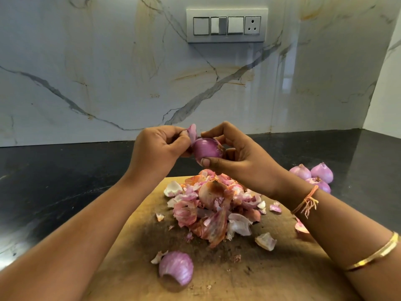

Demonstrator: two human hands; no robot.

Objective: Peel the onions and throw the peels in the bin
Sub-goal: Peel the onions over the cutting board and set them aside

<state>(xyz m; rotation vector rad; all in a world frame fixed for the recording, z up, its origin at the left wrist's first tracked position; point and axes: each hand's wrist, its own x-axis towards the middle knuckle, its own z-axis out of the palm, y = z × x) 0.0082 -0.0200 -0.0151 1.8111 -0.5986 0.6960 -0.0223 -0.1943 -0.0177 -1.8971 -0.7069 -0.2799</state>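
Observation:
I hold a purple onion (206,148) up above the wooden cutting board (271,274). My right hand (236,155) grips the onion between thumb and fingers. My left hand (159,148) pinches a strip of peel (192,132) that stands up from the onion's left side. A heap of pink and white peels (212,207) lies on the board under my hands. One large curved peel (176,269) sits alone near the board's front edge. No bin is in view.
Three peeled onions (314,175) lie on the black counter (54,181) to the right of the board. A marble wall with a switch panel (226,26) rises behind the counter. Loose peel scraps (265,241) dot the board's right side.

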